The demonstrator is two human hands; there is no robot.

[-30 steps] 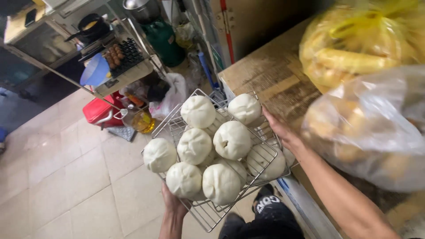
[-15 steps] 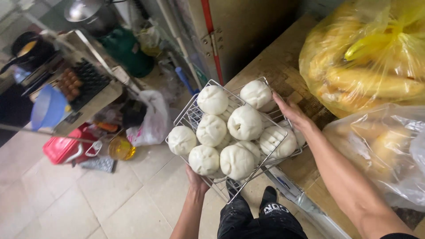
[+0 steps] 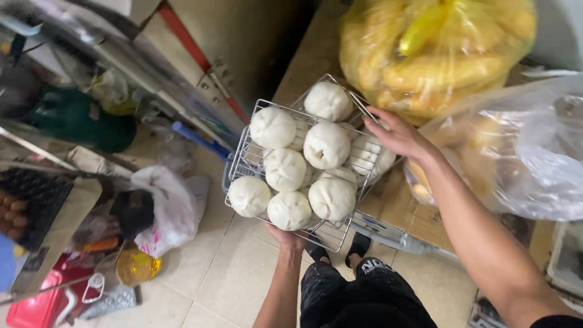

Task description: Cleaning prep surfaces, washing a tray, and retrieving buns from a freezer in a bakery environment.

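Head view: left hand (image 3: pixel 286 237) at 6 o'clock and right hand (image 3: pixel 398 135) at 3 o'clock clasp the stiff rack (image 3: pixel 246 159) rims, likely light, its soft buns (image 3: pixel 327 146) easily squashed or rolled.

Left hand's fingers (image 3: pixel 285 235) hidden under wire tray (image 3: pixel 243 159); yellow bag (image 3: pixel 437 54) cut off.

There is only the one camera, worn on the person's head and tipped steeply down past the chest, so it looks along both forearms to the tiled floor (image 3: pixel 243 279). It sits close above the wire rack (image 3: pixel 267 118), which fills mid-frame. No second view is there to share any part of the scene.
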